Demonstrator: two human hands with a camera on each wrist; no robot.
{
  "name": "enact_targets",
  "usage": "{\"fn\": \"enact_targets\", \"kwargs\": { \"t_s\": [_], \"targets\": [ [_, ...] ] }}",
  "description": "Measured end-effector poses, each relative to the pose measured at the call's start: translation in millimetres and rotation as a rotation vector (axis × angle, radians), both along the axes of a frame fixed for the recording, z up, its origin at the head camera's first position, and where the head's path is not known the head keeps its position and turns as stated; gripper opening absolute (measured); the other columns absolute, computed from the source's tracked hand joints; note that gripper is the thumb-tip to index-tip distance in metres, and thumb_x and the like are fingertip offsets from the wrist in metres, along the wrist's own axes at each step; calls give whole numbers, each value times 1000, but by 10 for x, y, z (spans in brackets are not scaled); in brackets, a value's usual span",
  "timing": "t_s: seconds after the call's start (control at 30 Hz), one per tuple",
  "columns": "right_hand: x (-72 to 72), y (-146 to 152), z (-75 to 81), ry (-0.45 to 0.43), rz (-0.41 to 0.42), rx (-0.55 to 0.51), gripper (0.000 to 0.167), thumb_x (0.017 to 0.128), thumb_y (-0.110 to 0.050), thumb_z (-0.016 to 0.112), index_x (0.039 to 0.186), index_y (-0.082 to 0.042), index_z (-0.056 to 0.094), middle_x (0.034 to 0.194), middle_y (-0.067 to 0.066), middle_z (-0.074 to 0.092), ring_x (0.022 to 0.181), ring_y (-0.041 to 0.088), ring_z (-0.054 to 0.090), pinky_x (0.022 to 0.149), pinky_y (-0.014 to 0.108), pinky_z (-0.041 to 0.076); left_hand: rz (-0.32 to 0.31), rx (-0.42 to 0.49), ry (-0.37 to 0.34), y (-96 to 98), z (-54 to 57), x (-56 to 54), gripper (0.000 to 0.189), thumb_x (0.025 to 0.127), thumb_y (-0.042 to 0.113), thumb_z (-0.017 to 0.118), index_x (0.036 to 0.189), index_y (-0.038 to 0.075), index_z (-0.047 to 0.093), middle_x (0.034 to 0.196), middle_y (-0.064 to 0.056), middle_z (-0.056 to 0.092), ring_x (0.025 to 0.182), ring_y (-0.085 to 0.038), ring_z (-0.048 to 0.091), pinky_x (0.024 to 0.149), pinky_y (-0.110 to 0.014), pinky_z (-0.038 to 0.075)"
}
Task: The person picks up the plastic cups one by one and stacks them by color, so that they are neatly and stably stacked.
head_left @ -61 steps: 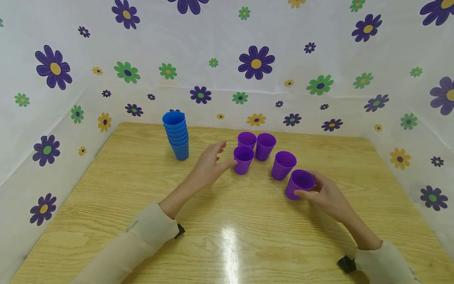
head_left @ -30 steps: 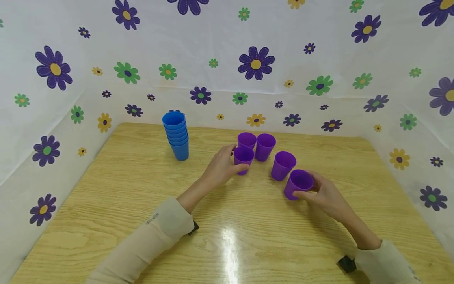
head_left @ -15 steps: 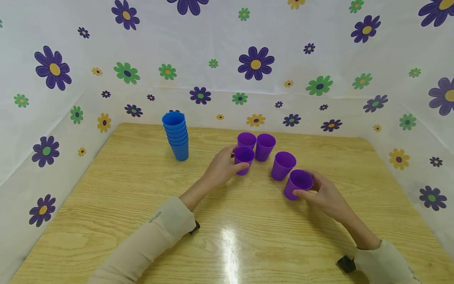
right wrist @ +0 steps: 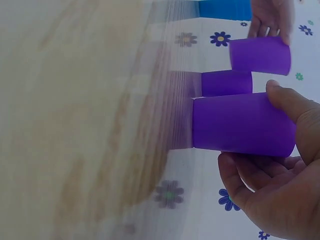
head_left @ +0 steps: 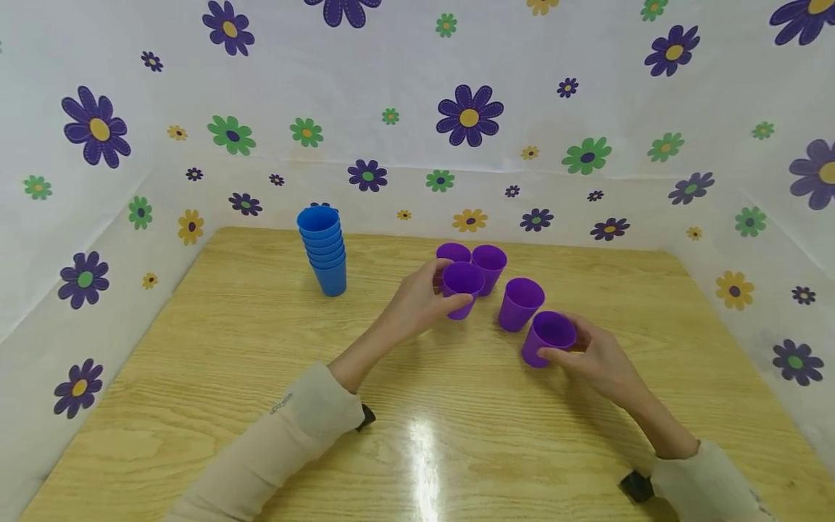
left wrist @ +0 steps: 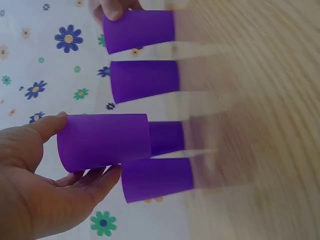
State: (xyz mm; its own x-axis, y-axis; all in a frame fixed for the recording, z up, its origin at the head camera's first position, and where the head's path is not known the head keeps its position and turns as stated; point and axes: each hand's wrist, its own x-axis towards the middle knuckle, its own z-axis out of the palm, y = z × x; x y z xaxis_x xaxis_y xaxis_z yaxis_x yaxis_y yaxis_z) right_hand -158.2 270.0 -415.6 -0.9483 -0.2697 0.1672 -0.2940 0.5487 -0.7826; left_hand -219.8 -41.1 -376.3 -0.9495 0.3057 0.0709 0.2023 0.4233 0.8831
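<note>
My left hand [head_left: 419, 301] grips a purple plastic cup [head_left: 463, 274] by its side, thumb in front and fingers behind. In the left wrist view this held cup [left wrist: 105, 142] hangs upright, its base raised off the table. Over to the right, my right hand [head_left: 600, 362] holds another purple cup [head_left: 548, 335], which stands upright on the table with its mouth up. Between the hands is a third purple cup [head_left: 520, 304]. Two more sit farther back, one cup [head_left: 454, 251] partly hidden behind my left hand's cup and its neighbour [head_left: 491, 262] beside it.
A tall stack of nested blue cups [head_left: 322, 250] stands at the back left of the wooden table [head_left: 248, 348]. White cloth [head_left: 391, 72] printed with flowers rises behind the table and along both sides.
My left hand reached the nearest purple cup on its side, took hold of it, and has now lifted it slightly and to the right. My right hand stays almost still around its cup.
</note>
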Motion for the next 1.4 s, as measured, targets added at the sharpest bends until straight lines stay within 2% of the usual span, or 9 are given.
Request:
{"fn": "enact_targets", "kwargs": {
  "t_s": [0.1,0.23,0.37,0.57,0.7,0.87,1.03,1.4],
  "targets": [
    [8,5,10,-4,-11,13,51,90,-11,82,134,3,61,115,16,72,90,8,69,74,20,56,-61,68,-22,75,84,52,69,91,25,82,147,0,48,126,-13,67,113,-23,65,91,-29,57],
    [8,2,15,-3,-8,12,51,90,-11,83,134,2,62,115,15,73,90,9,70,73,20,56,-118,94,-51,199,146,119,73,92,26,81,150,1,45,130,-12,66,118,-22,64,93,-26,56],
    [7,-3,15,5,2,8,51,90,-11,82,134,2,62,114,15,73,90,9,70,74,20,56,-129,83,-33,338,197,150,75,91,31,82,151,3,46,130,-9,65,118,-18,63,94,-24,54],
    [9,18,5,0,10,12,50,92,-12,80,135,3,60,117,17,72,93,8,70,77,20,57,-153,196,-4,564,337,180,68,92,27,82,147,3,50,132,-8,65,114,-14,65,92,-20,54],
    [3,37,-2,5,26,7,51,93,-12,79,137,4,58,119,18,71,95,7,70,79,21,58,-189,207,18,715,386,213,66,92,28,82,146,5,51,131,-5,66,113,-11,65,91,-17,53],
    [1,50,-13,14,42,6,49,94,-11,78,136,4,58,121,19,71,98,6,70,81,21,58,-237,222,12,879,375,270,68,92,28,82,148,6,49,131,-4,66,115,-9,64,92,-16,52],
    [2,47,-18,2,39,14,51,94,-13,78,138,2,57,123,18,71,100,4,69,82,22,58,-276,212,19,972,298,302,66,93,24,81,147,4,49,130,-5,66,112,-6,64,91,-15,52],
    [-16,25,-14,32,26,33,51,92,-11,81,135,2,58,118,18,71,95,6,69,76,26,59,-247,49,79,986,189,312,69,93,29,81,149,5,49,129,-6,69,112,-8,65,91,-14,51]
  ]
}}
